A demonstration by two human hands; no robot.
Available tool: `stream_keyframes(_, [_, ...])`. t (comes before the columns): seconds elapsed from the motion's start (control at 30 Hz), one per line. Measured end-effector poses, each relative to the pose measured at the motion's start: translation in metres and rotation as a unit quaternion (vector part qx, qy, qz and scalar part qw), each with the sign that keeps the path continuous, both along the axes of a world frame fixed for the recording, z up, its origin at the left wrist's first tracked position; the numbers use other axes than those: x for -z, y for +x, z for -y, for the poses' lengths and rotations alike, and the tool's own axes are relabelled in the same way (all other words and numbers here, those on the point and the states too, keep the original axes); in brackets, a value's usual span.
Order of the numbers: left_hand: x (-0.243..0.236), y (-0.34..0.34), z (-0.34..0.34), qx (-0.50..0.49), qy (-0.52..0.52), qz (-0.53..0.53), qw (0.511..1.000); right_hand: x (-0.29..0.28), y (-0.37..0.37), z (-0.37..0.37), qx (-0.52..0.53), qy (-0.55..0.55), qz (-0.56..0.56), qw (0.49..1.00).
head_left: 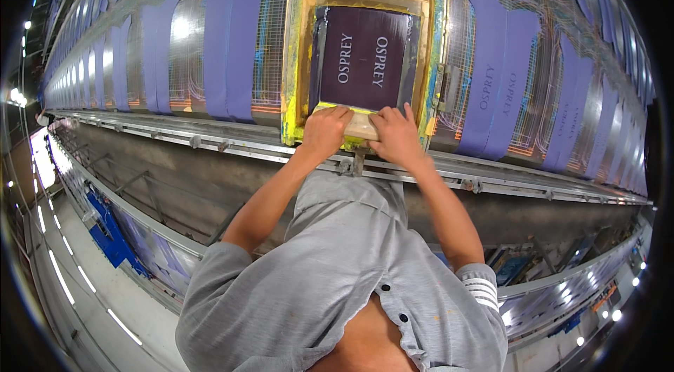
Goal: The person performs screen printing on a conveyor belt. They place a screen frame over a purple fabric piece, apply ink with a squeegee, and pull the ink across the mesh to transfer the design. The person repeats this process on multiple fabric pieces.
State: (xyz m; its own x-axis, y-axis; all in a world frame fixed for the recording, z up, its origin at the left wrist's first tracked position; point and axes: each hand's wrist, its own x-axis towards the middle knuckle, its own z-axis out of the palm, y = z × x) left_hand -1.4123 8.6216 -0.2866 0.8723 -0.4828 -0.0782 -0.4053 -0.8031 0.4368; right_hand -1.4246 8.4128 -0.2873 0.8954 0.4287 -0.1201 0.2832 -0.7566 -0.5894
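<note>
A wooden screen-printing frame (293, 70), smeared with yellow and green ink, lies on the long table in front of me. Its dark mesh (364, 56) carries pale lettering in two lines facing opposite ways. At the frame's near end is a squeegee (361, 125) with a pale wooden handle and a yellowish edge. My left hand (326, 130) grips the handle's left end, fingers curled over it. On its right end, my right hand (397, 134) is also closed, with one finger raised toward the frame's side. The squeegee's blade is mostly hidden.
Purple cut fabric pieces (233, 42) lie in a row along the table; some at the right, like this piece (496, 77), bear dark printed lettering. A metal rail (242, 148) with small stops runs along the near edge. Behind me are another long table and a blue object (116, 235).
</note>
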Motion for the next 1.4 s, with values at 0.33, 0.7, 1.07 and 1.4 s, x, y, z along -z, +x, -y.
stream_keyframes(0.33, [0.010, 0.003, -0.006, 0.009, 0.017, -0.008, 1.000, 0.099, 0.096, 0.107, 0.478, 0.103, 0.022, 0.872])
stream_keyframes(0.7, [-0.012, 0.018, -0.196, -0.040, -0.004, -0.021, 0.999, 0.058, 0.107, -0.102, 0.522, 0.252, 0.093, 0.810])
stream_keyframes(1.07, [-0.035, 0.035, -0.361, -0.020, 0.014, -0.018, 1.000, 0.054, 0.130, -0.261, 0.534, 0.265, 0.015, 0.803])
stream_keyframes(1.4, [-0.011, 0.039, -0.362, 0.010, -0.002, 0.057, 0.998, 0.078, 0.147, -0.255, 0.522, 0.035, 0.037, 0.852])
